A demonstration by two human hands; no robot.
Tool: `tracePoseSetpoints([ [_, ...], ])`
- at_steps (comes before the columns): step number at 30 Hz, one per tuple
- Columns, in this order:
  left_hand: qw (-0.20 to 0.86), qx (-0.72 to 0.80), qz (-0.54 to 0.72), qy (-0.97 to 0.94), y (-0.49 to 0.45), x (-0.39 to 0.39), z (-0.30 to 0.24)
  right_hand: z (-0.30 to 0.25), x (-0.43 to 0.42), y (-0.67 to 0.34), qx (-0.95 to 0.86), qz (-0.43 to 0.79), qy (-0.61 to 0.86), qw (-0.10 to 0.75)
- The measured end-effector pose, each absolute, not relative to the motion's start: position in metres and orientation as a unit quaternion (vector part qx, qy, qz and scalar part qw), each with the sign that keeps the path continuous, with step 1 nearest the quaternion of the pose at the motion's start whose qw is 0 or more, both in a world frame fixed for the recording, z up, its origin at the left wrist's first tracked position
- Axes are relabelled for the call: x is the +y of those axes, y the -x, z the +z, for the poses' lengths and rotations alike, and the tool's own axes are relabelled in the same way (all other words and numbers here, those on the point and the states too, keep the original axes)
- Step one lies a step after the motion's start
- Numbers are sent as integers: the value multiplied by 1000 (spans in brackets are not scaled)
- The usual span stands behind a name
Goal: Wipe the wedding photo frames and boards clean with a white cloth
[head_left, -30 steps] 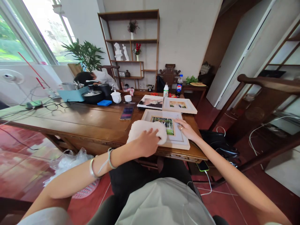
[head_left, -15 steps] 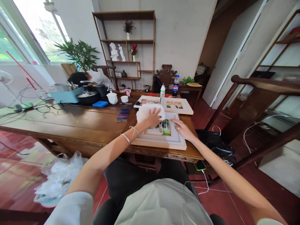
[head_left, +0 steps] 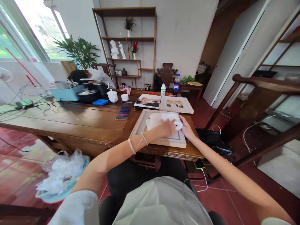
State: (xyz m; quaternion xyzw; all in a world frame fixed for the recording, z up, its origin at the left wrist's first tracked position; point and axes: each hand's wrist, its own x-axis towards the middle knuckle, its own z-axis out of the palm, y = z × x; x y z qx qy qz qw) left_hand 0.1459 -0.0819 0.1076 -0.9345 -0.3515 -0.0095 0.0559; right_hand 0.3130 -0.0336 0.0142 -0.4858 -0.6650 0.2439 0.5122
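Note:
A white cloth [head_left: 155, 118] lies folded over the middle of a pale picture frame [head_left: 137, 124] at the table's front edge, hiding most of its picture. My left hand [head_left: 169, 127] is closed on the cloth's right part, fingers curled into it. At the frame's right side, my right hand [head_left: 187, 128] grips the border, close to the cloth's end; some of its fingers are hidden. Behind stand a second picture frame [head_left: 176, 105] with a photo and, beside it, a flat white-covered piece with a printed picture [head_left: 148, 102].
A phone [head_left: 123, 112] lies left of the frame on the wooden table [head_left: 93, 125]. Farther back are a white teapot [head_left: 112, 96], a blue box [head_left: 100, 102], a cola bottle [head_left: 176, 85] and a white bottle [head_left: 163, 89]. Another person [head_left: 96, 76] leans at the far left side.
My left hand has moved the cloth right and nearer across the frame, its fingers now curled instead of spread. My right hand has shifted from lying on the frame to its right edge.

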Motion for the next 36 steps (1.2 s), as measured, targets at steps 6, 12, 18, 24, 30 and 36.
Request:
tracePoseSetpoints([
  [6,61,-372,77,923,-98,-159,127,14,-34,-315,-688,210,497,485],
  [12,72,-468,72,878,-33,-145,129,20,-37,-312,-680,230,515,468],
  [18,159,-494,-35,854,-4,-110,91,26,-44,-306,-632,318,512,488],
  [24,148,-477,-88,862,-8,-111,69,36,-102,-288,-495,462,528,512],
  [30,125,-462,-128,869,-7,-109,72,61,-140,-268,-389,561,495,537],
  [36,142,-471,-217,843,4,-102,78,72,-150,-297,-361,562,481,569],
])
